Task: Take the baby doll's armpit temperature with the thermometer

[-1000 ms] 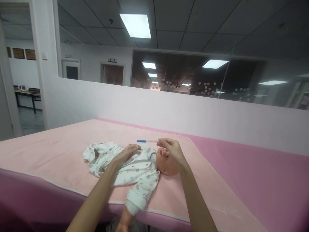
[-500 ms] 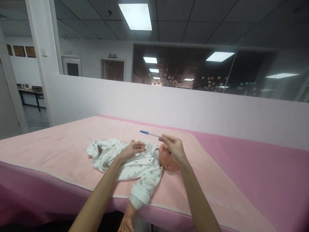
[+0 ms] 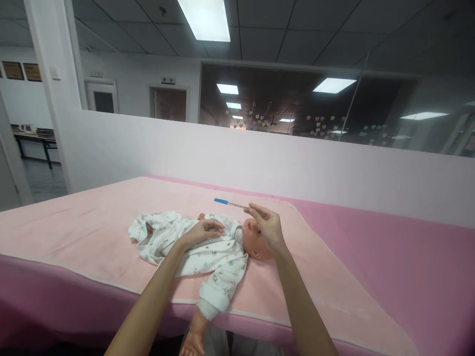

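Note:
A baby doll (image 3: pixel 208 252) in a white patterned outfit lies on its back, head to the right, one arm hanging over the near edge. My right hand (image 3: pixel 269 225) is raised over the doll's head, fingertips pinched on one end of a thermometer (image 3: pixel 237 204). The thermometer is thin and clear with a blue end pointing left, held nearly level above the doll. My left hand (image 3: pixel 204 232) rests on or just over the doll's chest, fingers loosely bent and holding nothing. Part of the doll's head is behind my right hand.
A light pink mat (image 3: pixel 92 217) covers the table under the doll, with darker pink cloth (image 3: pixel 408 262) at the right and along the edges. Behind stands a low white wall (image 3: pixel 237 153) with glass above it. A doorway with a desk (image 3: pixel 40 141) is at the far left.
The camera view has shifted slightly. Both hands stay in nearly the same place over the doll, and the thermometer is still in my right hand.

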Tool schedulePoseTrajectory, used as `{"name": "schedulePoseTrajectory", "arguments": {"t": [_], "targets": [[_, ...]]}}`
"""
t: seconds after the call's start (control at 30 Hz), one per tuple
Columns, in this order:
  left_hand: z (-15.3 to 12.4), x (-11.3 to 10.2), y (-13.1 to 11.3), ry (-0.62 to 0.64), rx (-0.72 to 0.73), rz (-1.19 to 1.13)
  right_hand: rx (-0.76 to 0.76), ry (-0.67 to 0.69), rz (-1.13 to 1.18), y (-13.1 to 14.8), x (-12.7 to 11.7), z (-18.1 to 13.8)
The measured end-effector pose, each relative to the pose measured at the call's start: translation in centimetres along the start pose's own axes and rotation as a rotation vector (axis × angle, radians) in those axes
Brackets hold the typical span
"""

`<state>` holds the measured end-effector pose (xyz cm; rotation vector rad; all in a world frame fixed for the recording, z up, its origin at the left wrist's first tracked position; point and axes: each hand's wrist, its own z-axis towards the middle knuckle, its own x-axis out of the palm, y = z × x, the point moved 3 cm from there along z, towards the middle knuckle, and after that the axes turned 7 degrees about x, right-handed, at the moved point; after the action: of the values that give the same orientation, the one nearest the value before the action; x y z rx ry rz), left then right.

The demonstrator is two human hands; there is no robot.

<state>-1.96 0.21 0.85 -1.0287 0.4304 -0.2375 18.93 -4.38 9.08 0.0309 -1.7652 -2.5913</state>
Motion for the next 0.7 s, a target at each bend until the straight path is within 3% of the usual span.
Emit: {"name": "schedulePoseTrajectory", "arguments": {"t": [0.2, 0.4, 0.5, 0.7], "targets": [[-0.1, 0.1, -0.2, 0.041, -0.014, 0.037, -0.098, -0.108, -0.198, 0.3, -3.6, -5.7], [-0.2, 0.4, -0.8, 0.064, -0.052, 0.131, 0.051, -0.347, -0.445, -4.3, -8.5, -13.6], [-0.2, 0.8, -1.3, 0.081, -0.067, 0.209, 0.047, -0.386, -0.688, -6.0, -8.2, -15.6], [-0.2, 1.3, -1.9, 0.082, -0.081, 0.314, -0.111, -0.279, -1.001, -7.7, -4.2, -16.1]]}}
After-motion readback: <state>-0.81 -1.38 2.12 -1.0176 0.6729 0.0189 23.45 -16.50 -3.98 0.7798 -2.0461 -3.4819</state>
